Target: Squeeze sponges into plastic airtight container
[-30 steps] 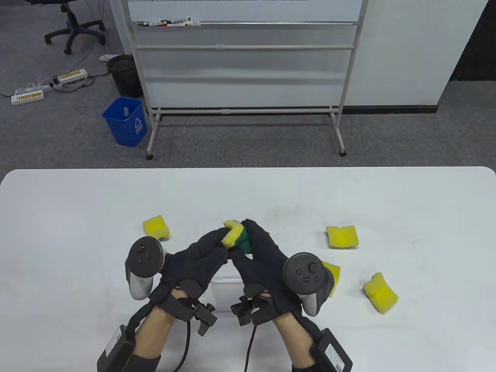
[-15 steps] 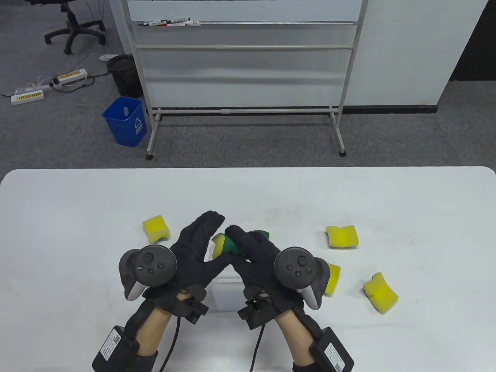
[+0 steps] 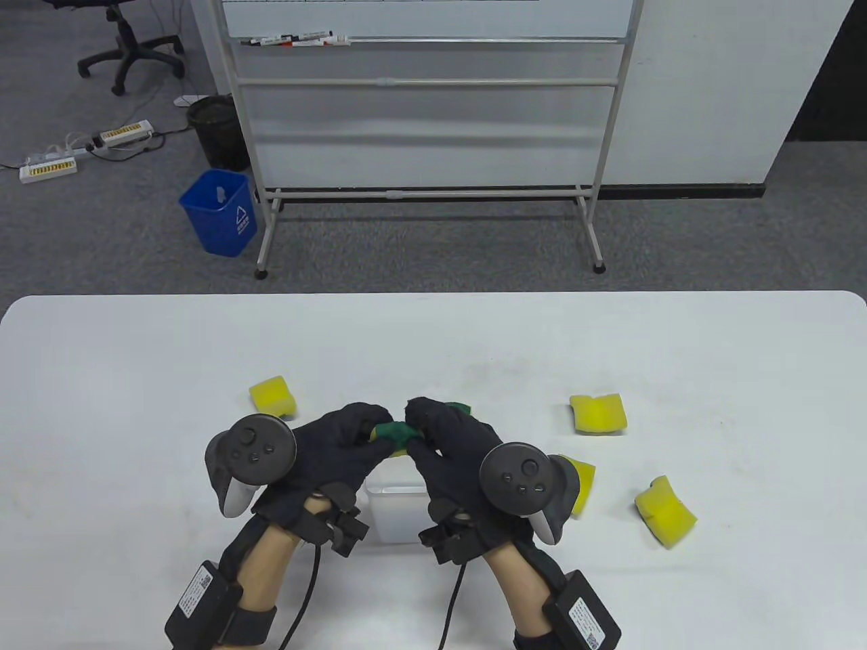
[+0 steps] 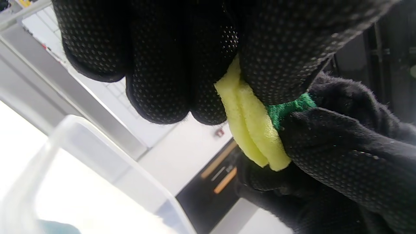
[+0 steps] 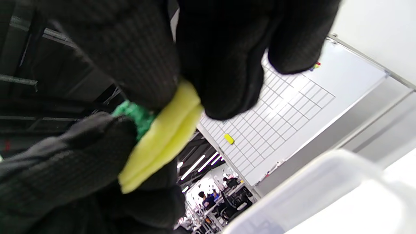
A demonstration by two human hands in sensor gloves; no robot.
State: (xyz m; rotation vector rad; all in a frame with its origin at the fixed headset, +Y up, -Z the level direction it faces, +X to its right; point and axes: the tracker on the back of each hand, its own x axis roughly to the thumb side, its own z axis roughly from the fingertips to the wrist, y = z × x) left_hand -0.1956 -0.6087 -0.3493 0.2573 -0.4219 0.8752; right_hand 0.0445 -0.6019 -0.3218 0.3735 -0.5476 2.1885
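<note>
The yellow-and-green sponge point(image 3: 395, 433) is gripped between the left hand point(image 3: 339, 450) and the right hand point(image 3: 450, 450), both curled closed around it, and it is folded double with its yellow foam layers pressed flat together and the green scouring face bunched between the gloves. It is judged to be light, soft and springy, so it is best taken across its folded middle and kept pinched, or it will likely spring open. It is held just above the far rim of the clear plastic container point(image 3: 396, 508), which sits on the table point(image 3: 135, 379) between the wrists.
</note>
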